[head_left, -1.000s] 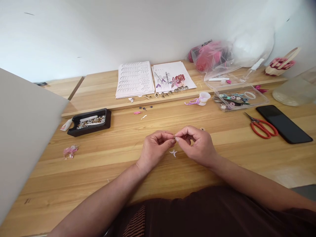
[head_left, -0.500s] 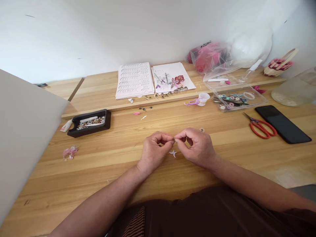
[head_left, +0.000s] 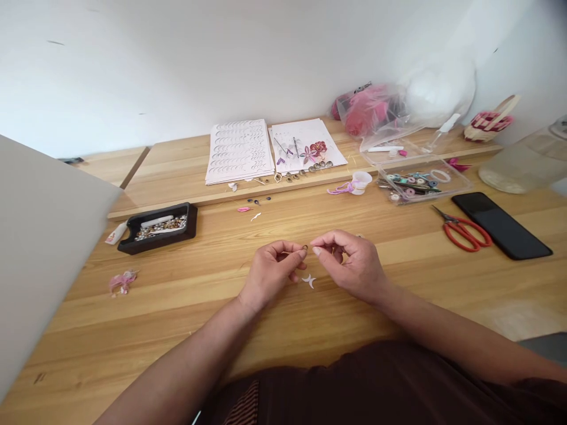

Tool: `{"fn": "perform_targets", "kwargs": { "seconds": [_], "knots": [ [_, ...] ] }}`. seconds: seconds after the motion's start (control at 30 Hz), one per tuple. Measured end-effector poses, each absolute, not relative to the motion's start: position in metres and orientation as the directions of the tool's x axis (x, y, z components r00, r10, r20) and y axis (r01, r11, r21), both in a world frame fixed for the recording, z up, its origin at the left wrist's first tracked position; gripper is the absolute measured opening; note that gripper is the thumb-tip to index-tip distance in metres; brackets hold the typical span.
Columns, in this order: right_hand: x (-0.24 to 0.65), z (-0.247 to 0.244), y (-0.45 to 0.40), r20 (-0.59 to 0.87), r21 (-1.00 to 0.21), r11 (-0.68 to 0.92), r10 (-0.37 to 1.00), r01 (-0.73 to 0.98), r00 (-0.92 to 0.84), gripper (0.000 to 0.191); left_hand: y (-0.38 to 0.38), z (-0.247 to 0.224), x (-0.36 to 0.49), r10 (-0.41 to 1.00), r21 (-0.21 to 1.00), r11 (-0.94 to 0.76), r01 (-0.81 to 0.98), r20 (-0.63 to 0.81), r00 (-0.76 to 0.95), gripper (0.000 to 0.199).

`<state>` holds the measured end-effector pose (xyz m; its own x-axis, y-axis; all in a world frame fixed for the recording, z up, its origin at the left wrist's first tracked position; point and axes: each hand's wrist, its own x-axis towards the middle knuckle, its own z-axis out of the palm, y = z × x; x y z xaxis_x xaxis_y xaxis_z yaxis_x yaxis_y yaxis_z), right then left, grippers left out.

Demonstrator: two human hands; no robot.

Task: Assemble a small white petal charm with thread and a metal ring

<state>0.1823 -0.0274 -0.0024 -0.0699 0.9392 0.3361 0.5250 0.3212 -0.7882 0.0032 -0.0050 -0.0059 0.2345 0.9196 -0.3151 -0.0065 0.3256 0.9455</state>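
My left hand (head_left: 272, 271) pinches a small dark ring-like piece (head_left: 305, 248) between thumb and forefinger. Just to its right is my right hand (head_left: 349, 262), thumb and forefinger drawn together close to that piece. Whatever lies between the right fingertips, if anything, is too small to make out. Below the fingertips, white crescent-shaped cutouts (head_left: 309, 281) lie on the wooden table (head_left: 221, 260). A small round item (head_left: 359, 236) shows partly behind the right hand.
On the left stand a black tray (head_left: 192, 221) of beads and a pink scrap (head_left: 123, 282). Paper sheets (head_left: 239, 150) lie on the raised back ledge. To the right are a clear box (head_left: 460, 183), red-handled pliers (head_left: 465, 233), a phone (head_left: 502, 224) and a glass jar (head_left: 514, 168).
My fingertips have moved slightly apart, and the small dark piece stays with my left hand, now showing as a loop. The whole view has shifted a little.
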Motion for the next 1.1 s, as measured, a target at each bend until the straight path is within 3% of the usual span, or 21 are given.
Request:
{"fn": "perform_targets", "kwargs": {
  "seconds": [0.13,0.33,0.7,1.1],
  "knots": [
    [0.183,-0.004,-0.027,0.292,-0.831,0.281,0.955,0.480,-0.053,0.010,-0.005,-0.007,0.002,0.909,0.933,0.354,-0.061,-0.328,0.257,0.035],
    [0.180,-0.004,-0.028,0.274,-0.835,0.275,0.959,0.476,-0.074,0.008,-0.007,-0.002,0.005,0.900,0.935,0.355,-0.004,-0.341,0.272,0.036],
    [0.179,-0.005,-0.028,0.238,-0.865,0.241,0.969,0.441,-0.064,0.006,-0.013,-0.010,0.009,0.963,0.976,0.138,0.169,-0.172,0.206,0.019],
    [0.180,-0.006,-0.031,0.424,-0.695,0.406,0.898,0.594,-0.119,0.010,-0.014,-0.013,0.010,0.975,0.979,0.086,0.183,-0.121,0.187,0.012]
  ]
}}
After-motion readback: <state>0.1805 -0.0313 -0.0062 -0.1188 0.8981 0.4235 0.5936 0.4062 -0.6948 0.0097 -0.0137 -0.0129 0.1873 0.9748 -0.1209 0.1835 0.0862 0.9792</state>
